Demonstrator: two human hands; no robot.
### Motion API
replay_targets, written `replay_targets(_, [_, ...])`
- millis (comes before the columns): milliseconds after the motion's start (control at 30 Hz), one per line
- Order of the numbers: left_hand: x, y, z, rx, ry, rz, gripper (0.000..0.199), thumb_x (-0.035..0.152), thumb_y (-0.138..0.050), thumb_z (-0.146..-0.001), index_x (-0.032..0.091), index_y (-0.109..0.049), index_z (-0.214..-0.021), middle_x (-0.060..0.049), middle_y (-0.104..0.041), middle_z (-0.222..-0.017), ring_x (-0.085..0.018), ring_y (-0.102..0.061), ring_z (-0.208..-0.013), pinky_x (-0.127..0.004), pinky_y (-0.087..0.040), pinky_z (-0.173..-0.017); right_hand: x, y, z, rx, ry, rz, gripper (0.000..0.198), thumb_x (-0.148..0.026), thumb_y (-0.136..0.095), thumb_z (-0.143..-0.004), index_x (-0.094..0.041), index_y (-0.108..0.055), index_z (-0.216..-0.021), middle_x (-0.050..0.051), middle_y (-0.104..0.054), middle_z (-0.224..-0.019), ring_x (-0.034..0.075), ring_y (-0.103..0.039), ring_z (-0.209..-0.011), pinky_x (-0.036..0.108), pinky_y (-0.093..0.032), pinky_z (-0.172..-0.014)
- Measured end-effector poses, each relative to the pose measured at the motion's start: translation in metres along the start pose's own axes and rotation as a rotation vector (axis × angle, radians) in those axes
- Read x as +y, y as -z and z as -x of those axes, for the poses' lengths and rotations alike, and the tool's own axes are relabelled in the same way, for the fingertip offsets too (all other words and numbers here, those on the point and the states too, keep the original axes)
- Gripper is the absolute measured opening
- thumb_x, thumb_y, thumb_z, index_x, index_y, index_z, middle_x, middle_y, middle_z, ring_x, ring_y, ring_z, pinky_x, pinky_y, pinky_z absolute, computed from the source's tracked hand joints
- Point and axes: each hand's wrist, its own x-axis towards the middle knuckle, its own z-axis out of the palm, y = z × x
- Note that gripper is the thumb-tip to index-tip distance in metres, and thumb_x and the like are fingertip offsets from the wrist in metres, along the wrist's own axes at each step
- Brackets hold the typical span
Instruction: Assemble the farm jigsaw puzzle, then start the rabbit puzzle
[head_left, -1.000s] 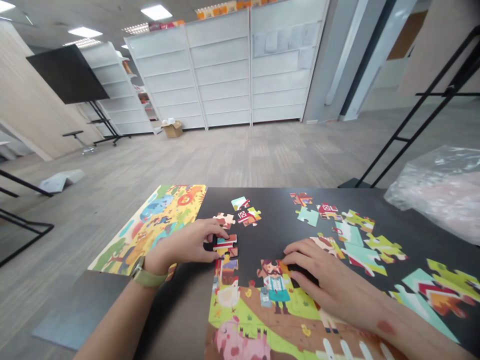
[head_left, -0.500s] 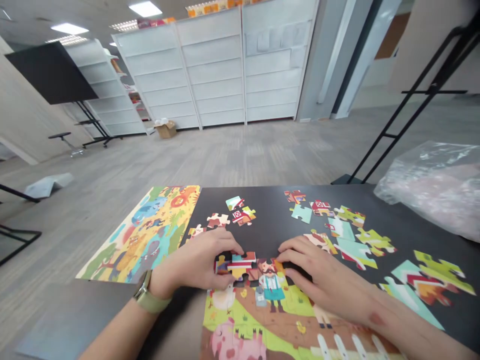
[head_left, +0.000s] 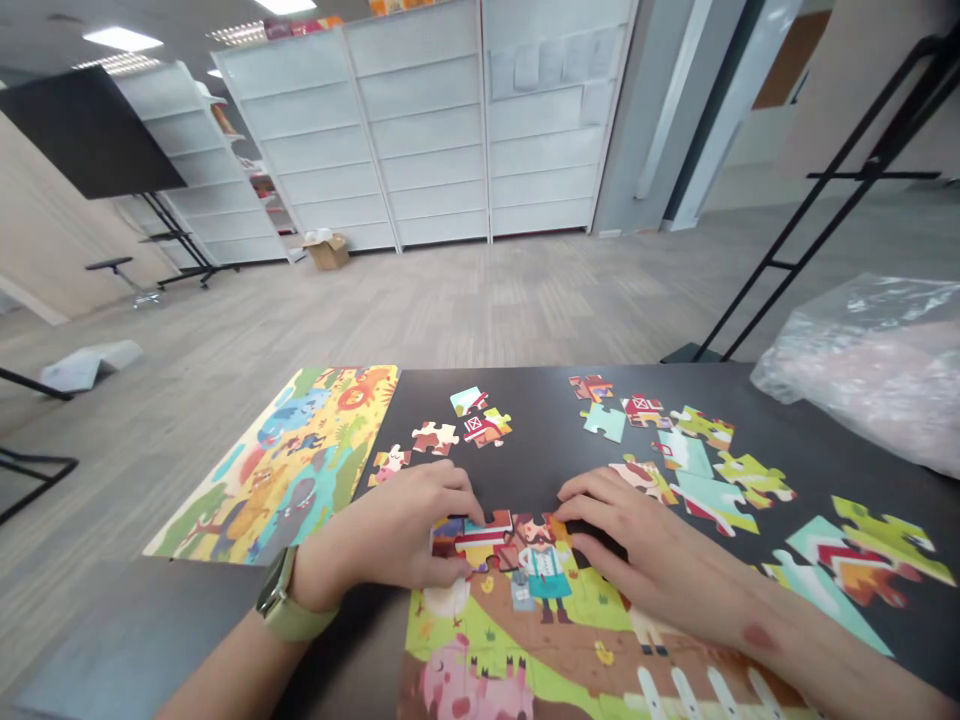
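Puzzle (head_left: 570,655), part-built, lies flat on the dark table (head_left: 525,475), directly before the wearer. Picture upright from this seat: farmer (head_left: 545,575) has head to the far side, boots to the near; pig (head_left: 476,685) low left, fence (head_left: 686,695) low right. Overall long axis can't be told, near end cut off by frame. Barn strip (head_left: 484,540) flat at puzzle's far left, long axis left-right, right end up against farmer; locked or only touching, can't tell. Left hand (head_left: 401,525): fingers bent over strip's left part, index tip at its far edge, thumb by its near edge; pinch or light touch, can't tell. Right hand (head_left: 637,530): fingers loosely bent, thumb and index parted, tips just right of farmer. Loose pieces (head_left: 754,480) scattered farther right; animal board (head_left: 289,470) left.
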Motion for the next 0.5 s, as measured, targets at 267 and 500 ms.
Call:
replay_targets(267, [0.0017, 0.0009, -0.0005, -0.011, 0.003, 0.016, 0.045, 0.031, -0.084, -0.074, 0.022, -0.067, -0.115, -0.004, -0.061, -0.106, -0.023, -0.062, -0.096, -0.033, -0.047, -0.080, -0.0001, 0.0001, -0.0009, 0.028, 0.018, 0.011, 0.026, -0.022, -0.043, -0.103, -0.023, -0.068, -0.110, 0.010, -0.066, -0.121, 0.024, -0.061, -0.111, 0.043, -0.052, -0.096])
replay_targets(500, [0.0056, -0.0059, -0.0032, 0.019, -0.021, -0.014, 0.040, 0.021, -0.075, -0.072, 0.022, -0.066, -0.111, -0.002, -0.063, -0.100, -0.022, -0.061, -0.091, -0.032, -0.048, -0.077, -0.0011, 0.0010, -0.0014, 0.032, 0.014, 0.012, 0.025, -0.023, -0.044, -0.103, -0.023, -0.068, -0.109, 0.009, -0.066, -0.120, 0.024, -0.061, -0.111, 0.043, -0.052, -0.095])
